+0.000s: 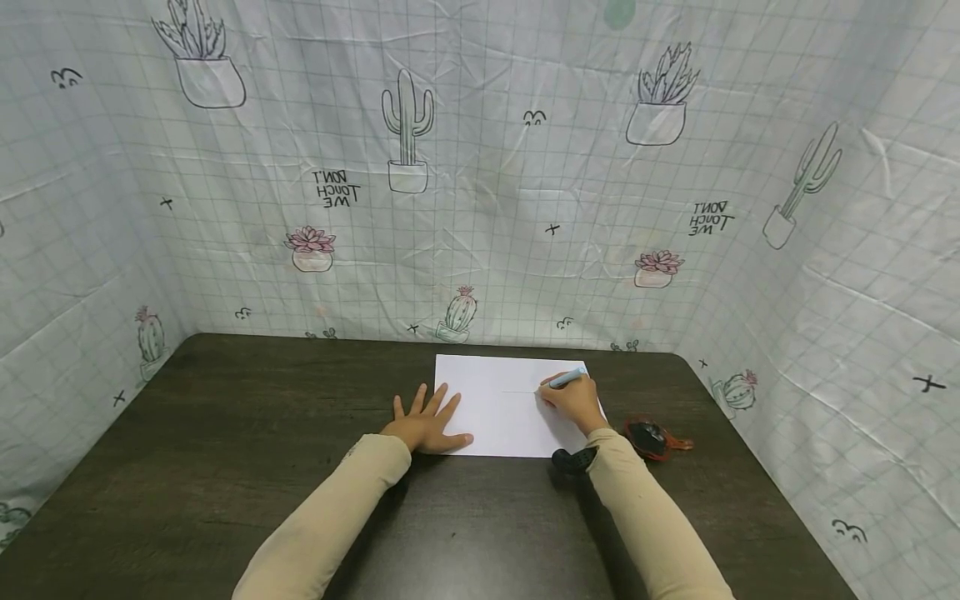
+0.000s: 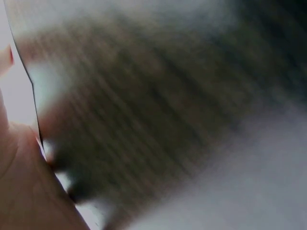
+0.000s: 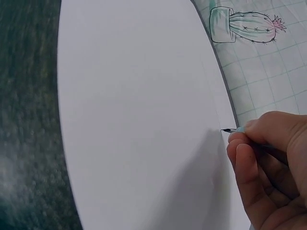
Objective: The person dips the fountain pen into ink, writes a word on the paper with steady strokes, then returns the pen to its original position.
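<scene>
Head view: a white sheet of paper (image 1: 491, 425) is lying flat on a dark wood-grained table (image 1: 300, 400), near the table's far edge and between the person's two hands. Its surface is looking smooth and bright, with a thin, faint line (image 1: 517, 392) running roughly parallel to the far edge, from about mid-sheet toward the right hand (image 1: 576, 406). That hand is gripping a light blue pen (image 1: 567, 378), pinching it near the writing end, while the pen's pale barrel is slanting up across the hand. Right wrist view: the pen's dark, pointed tip (image 3: 228, 130) is meeting the paper at the end of the line, and a soft grey shadow is spreading over the sheet beside the fingers. The left hand (image 1: 424, 429) is resting palm down across the sheet's left edge, grasping nothing, its fingers spreading wide; thumb and index finger are lying over the paper. Left wrist view is showing mostly blur, with part of that hand at the left border. A black object with orange-red cord (image 1: 651, 438) is sitting on the table, right of the sheet. Patterned cloth (image 1: 487, 217) is hanging behind, showing potted cacti on a grid.
</scene>
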`<act>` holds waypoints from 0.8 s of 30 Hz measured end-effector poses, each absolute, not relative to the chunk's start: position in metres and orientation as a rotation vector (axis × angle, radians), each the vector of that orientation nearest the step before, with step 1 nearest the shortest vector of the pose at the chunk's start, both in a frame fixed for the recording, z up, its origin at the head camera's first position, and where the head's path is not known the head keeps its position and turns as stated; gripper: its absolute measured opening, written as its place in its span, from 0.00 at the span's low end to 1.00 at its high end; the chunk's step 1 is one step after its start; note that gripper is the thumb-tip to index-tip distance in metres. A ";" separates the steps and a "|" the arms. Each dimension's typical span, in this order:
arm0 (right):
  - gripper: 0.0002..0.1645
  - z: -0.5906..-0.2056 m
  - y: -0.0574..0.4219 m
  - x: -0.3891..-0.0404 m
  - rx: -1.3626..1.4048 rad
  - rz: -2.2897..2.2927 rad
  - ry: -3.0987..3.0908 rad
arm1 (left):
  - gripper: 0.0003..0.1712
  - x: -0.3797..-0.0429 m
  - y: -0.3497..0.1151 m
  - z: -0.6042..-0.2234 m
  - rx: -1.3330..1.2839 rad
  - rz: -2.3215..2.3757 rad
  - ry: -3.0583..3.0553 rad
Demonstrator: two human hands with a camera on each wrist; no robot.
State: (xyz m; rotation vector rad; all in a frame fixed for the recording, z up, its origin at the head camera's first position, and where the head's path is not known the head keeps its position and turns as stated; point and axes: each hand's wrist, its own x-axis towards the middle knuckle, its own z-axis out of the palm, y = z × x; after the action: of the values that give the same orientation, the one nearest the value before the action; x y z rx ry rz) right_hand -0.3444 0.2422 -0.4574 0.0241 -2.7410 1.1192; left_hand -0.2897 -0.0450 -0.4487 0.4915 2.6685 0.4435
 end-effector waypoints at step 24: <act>0.09 -0.457 0.212 -0.366 -0.094 1.289 -2.641 | 0.49 -0.297 -0.047 -0.457 0.474 0.453 2.655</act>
State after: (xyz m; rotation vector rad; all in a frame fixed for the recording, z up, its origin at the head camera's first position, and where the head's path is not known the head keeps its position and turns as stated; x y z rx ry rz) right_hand -0.3662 0.2123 -0.4570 -0.0942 -2.6411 1.2890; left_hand -0.2967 -0.0466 -0.4569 0.4739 2.6546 0.4534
